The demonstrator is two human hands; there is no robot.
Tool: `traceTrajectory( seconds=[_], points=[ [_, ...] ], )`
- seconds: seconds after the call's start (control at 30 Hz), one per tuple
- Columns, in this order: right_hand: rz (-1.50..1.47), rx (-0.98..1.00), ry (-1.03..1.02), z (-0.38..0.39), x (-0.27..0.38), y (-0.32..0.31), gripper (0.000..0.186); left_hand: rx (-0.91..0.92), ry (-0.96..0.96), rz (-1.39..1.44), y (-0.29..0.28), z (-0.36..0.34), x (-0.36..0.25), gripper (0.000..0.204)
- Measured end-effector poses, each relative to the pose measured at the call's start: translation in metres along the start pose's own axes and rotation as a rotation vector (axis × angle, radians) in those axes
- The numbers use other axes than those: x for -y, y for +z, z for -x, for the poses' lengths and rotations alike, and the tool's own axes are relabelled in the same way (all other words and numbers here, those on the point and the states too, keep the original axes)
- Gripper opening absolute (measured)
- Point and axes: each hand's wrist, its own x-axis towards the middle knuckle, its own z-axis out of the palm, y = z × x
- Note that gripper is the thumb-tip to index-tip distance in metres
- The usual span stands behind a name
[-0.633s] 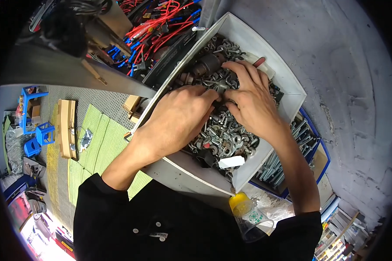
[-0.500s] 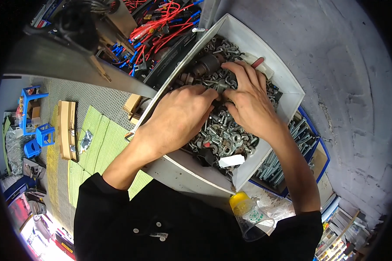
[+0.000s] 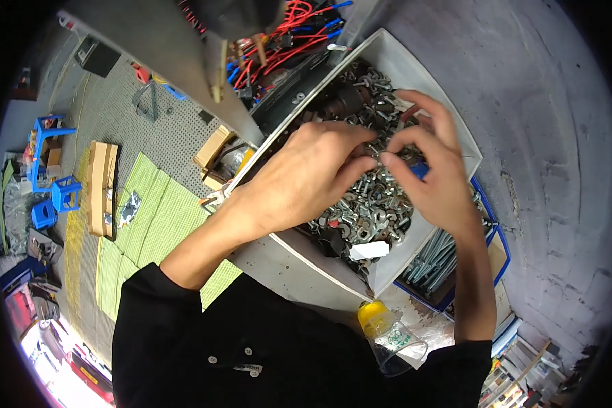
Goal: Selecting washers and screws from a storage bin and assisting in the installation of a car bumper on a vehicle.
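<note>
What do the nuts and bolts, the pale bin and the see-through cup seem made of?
Nuts and bolts: likely steel, mostly silvery, with hard glints.
Bin: painted metal or plastic, unclear; pale, matt, thin-walled.
Cup: probably smooth clear plastic; the dark shirt shows through.

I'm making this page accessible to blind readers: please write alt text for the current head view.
A person's left hand and right hand, fingertips close together, are over loose metal hardware in a pale bin; whether either grip holds a piece is unclear. To the bin's right sits a blue-edged box of long bolts.
</note>
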Motion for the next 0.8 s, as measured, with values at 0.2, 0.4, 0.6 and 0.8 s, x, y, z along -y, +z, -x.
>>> traceTrajectory(
  seconds=[0.2,0.4,0.6,0.8],
  points=[
    [-0.255,-0.152,-0.015,-0.012,0.018,-0.012,0.014,0.037,-0.305,0.714,-0.01,-0.007,-0.007,0.026],
    [0.047,-0.166,0.006,0.004,-0.003,-0.006,0.015,-0.155,-0.301,0.545,-0.005,-0.005,-0.005,0.02],
    [0.384,0.184,-0.016,0.006,-0.015,0.02,0.016,-0.144,-0.319,0.359,-0.003,-0.006,0.0,0.02],
    [0.518,0.186,-0.055,0.0,-0.009,0.029,0.015,-0.166,-0.272,0.252,-0.003,-0.003,0.001,0.02]
  ],
)
